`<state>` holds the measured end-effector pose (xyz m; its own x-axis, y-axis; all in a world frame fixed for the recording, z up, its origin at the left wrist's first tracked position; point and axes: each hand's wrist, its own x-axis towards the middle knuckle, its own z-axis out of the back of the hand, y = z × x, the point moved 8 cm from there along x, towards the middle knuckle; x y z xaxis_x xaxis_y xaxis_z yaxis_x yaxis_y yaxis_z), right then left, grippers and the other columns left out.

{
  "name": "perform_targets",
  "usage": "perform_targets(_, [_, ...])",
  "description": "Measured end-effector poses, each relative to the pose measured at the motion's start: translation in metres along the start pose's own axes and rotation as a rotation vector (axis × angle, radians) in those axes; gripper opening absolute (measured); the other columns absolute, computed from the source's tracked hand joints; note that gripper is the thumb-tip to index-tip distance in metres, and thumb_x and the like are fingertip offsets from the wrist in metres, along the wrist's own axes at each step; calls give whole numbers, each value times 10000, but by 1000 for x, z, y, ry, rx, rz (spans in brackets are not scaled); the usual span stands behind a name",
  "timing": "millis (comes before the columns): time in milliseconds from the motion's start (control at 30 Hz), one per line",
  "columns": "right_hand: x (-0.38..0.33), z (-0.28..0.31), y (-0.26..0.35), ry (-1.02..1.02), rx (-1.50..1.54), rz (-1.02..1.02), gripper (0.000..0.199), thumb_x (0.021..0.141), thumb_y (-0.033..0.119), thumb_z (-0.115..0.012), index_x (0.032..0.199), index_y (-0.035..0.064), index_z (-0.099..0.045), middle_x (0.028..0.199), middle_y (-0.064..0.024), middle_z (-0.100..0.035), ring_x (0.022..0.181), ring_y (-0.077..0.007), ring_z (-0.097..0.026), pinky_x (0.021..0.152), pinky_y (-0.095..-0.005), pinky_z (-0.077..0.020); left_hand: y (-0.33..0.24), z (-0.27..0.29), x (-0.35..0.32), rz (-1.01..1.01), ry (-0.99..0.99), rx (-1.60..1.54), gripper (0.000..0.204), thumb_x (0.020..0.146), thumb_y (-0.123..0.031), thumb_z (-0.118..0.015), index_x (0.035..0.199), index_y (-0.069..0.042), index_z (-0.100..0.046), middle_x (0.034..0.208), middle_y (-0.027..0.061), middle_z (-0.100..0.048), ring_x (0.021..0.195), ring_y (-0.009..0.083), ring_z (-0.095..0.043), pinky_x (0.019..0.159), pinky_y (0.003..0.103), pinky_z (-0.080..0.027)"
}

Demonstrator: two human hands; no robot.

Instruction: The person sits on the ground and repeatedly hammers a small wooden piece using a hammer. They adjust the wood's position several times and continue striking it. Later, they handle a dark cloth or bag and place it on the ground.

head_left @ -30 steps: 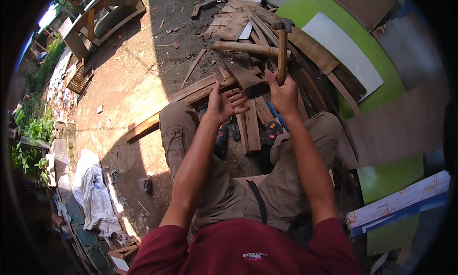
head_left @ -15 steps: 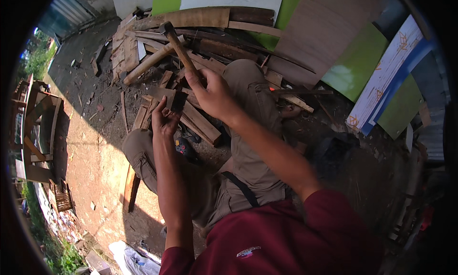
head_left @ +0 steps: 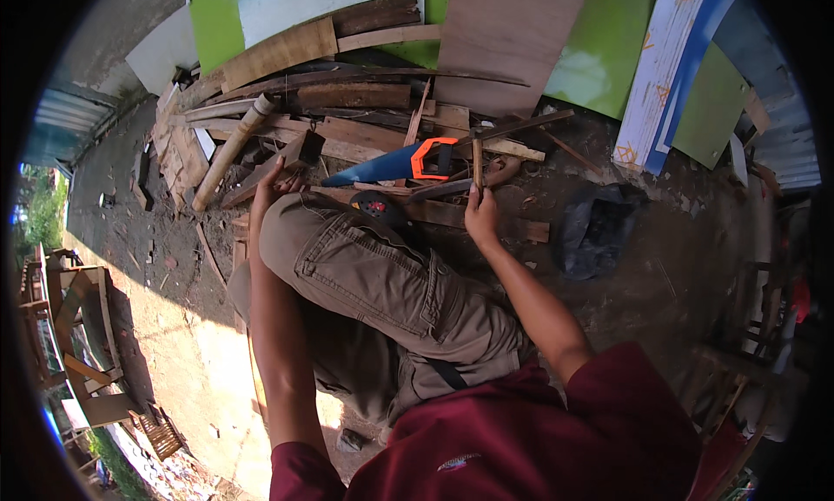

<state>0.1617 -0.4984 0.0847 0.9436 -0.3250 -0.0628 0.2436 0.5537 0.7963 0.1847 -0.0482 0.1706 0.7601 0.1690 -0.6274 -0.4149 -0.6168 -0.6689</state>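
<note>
My left hand (head_left: 276,181) is closed around a dark piece of wood (head_left: 302,150), past my raised knee; the knee hides part of the hand. Off to the right, my right hand (head_left: 481,216) grips the light wooden handle of a hammer (head_left: 477,164), held upright. The hammer's head is hard to make out against the dark wood behind it. Between the two hands lies a handsaw (head_left: 382,166) with a blue blade and an orange and black handle, resting on scrap wood. A dark clog with coloured dots (head_left: 375,207) shows under my knee.
Scrap boards (head_left: 354,96) are heaped ahead, with a round bamboo-like pole (head_left: 234,152) at their left. Green and brown panels (head_left: 512,45) lean behind. A black plastic bag (head_left: 599,227) lies on the ground at right. A wooden frame (head_left: 82,327) stands far left.
My right hand has carried the hammer right, away from the left hand. My knee has swung left, and the handsaw, hidden before, now shows. The view has turned right.
</note>
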Motion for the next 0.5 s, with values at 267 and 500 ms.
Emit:
perform_targets(267, [-40, -31, -79, 199, -253, -220, 481, 993, 367, -517, 1268, -25, -562, 1130, -287, -660, 1080, -475, -622, 925, -536, -486, 120, -22, 20, 600, 195, 287, 559, 903, -464, -715, 1255, -47, -596, 1109, 123, -708, 1021, 270, -675, 924, 375, -529])
perform_targets(500, [-34, -38, -86, 277, -170, -209, 506, 990, 385, -528, 1299, -14, -560, 1200, -297, -636, 1149, -467, -598, 984, -514, -472, 88, -50, 47, 190, 134, 600, 581, 985, -488, -585, 1370, -55, -543, 1323, 115, -642, 1257, 246, -582, 1035, 420, -446])
